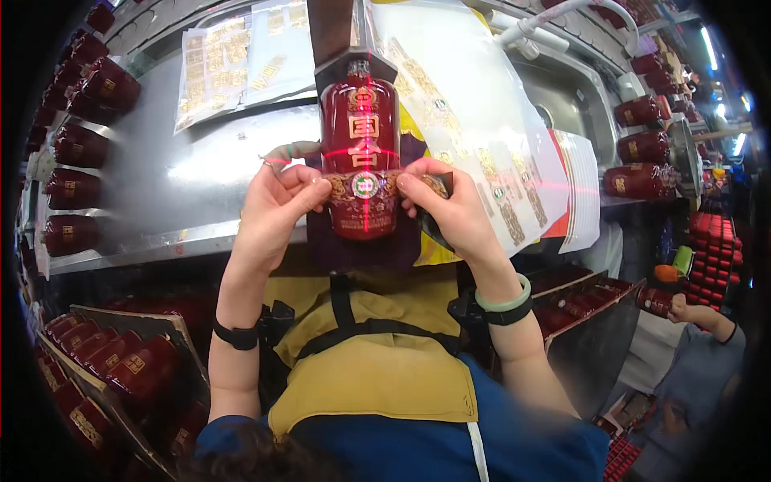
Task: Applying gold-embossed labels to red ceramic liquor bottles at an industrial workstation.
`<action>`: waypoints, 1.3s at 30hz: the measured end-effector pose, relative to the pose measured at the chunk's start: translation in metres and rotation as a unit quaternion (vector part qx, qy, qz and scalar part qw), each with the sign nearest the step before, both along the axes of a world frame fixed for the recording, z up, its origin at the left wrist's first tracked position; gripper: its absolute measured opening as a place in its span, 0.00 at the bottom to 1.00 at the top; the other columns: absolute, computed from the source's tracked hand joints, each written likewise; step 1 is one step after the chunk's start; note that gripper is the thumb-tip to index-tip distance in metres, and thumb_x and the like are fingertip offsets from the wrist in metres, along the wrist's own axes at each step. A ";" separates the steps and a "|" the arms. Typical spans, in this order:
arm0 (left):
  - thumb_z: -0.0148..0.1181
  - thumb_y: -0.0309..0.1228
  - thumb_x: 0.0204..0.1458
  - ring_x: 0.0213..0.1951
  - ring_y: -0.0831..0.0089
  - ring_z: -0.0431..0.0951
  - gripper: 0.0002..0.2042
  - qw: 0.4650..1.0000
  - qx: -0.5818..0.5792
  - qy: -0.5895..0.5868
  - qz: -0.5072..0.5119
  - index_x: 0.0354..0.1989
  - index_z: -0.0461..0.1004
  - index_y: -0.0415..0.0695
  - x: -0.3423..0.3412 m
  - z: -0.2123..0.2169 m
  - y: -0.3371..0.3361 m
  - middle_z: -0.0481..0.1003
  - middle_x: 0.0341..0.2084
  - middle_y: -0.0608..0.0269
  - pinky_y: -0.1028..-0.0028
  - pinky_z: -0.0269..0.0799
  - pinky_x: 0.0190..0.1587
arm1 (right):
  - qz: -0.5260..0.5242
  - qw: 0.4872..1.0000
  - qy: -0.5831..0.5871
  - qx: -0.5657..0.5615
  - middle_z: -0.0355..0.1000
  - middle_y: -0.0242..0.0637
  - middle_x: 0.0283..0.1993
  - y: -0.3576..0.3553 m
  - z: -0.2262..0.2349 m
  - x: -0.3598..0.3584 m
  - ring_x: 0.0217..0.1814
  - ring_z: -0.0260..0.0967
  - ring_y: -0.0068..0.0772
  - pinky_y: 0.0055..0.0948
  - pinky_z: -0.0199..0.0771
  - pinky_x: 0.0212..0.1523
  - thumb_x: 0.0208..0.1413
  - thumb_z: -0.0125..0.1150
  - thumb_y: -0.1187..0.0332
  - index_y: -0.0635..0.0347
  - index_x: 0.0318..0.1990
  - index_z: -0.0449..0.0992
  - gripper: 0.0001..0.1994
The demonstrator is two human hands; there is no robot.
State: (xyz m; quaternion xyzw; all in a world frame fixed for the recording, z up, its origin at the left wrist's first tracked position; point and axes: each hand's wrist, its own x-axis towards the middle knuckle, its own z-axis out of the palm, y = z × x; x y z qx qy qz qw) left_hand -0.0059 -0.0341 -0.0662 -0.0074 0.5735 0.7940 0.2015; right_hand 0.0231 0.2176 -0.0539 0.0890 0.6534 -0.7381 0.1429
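Observation:
A glossy dark red bottle [363, 120] with gold lettering lies neck away from me on a dark cloth [325, 251]. Red laser lines cross it lengthwise and sideways. Around its lower body runs a gold patterned decal strip [365, 185] with a round white and green emblem. My left hand [281, 201] is closed, thumb and fingers pinching the strip's left end at the bottle's side. The right end is pinched by my right hand [450, 205], thumb pressed against the bottle. Under that palm sits a dark rounded object [436, 229], mostly hidden.
Sheets of gold decals [217, 68] lie on the metal worktop left, more decal sheets [474, 120] right. A sink [566, 96] is beyond. Red bottles [80, 146] line both sides, with crates [120, 345] below. A co-worker's hand [683, 309] holds a bottle at far right.

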 end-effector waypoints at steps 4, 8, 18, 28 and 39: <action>0.64 0.24 0.61 0.39 0.81 0.75 0.25 1.000 -0.002 0.005 -0.013 0.66 0.63 0.37 -0.004 -0.001 0.001 0.77 0.36 0.67 0.80 0.70 0.42 | -0.010 1.000 -0.002 0.006 0.75 0.28 0.31 0.000 0.005 -0.002 0.30 0.69 0.16 0.21 0.71 0.34 0.63 0.67 0.65 0.63 0.41 0.80 0.09; 0.64 0.24 0.61 0.39 0.81 0.75 0.26 1.000 -0.009 0.001 -0.005 0.66 0.62 0.38 -0.001 0.000 -0.001 0.76 0.36 0.68 0.80 0.70 0.42 | 0.008 1.000 0.004 0.001 0.75 0.28 0.31 0.000 0.002 0.000 0.30 0.69 0.16 0.20 0.70 0.34 0.63 0.67 0.65 0.63 0.40 0.80 0.09; 0.68 0.24 0.59 0.40 0.77 0.78 0.20 1.000 0.011 -0.010 0.001 0.54 0.64 0.37 0.001 -0.003 0.000 0.77 0.37 0.63 0.77 0.74 0.41 | -0.010 1.000 -0.003 -0.007 0.76 0.28 0.32 0.000 0.003 0.003 0.31 0.70 0.16 0.20 0.71 0.34 0.64 0.67 0.66 0.64 0.42 0.80 0.09; 0.66 0.24 0.60 0.40 0.81 0.75 0.26 1.000 -0.015 -0.005 -0.003 0.65 0.64 0.39 -0.001 -0.001 0.001 0.75 0.35 0.69 0.79 0.71 0.42 | -0.005 1.000 0.001 0.000 0.75 0.28 0.31 0.001 -0.001 0.002 0.31 0.69 0.16 0.20 0.71 0.34 0.63 0.68 0.65 0.63 0.41 0.80 0.10; 0.67 0.24 0.59 0.40 0.80 0.75 0.26 0.999 -0.033 -0.002 0.007 0.64 0.65 0.39 -0.001 0.001 0.001 0.74 0.35 0.69 0.78 0.71 0.42 | 0.008 1.000 -0.003 0.010 0.76 0.29 0.33 0.001 0.003 0.001 0.32 0.72 0.17 0.20 0.73 0.35 0.63 0.68 0.67 0.62 0.41 0.79 0.08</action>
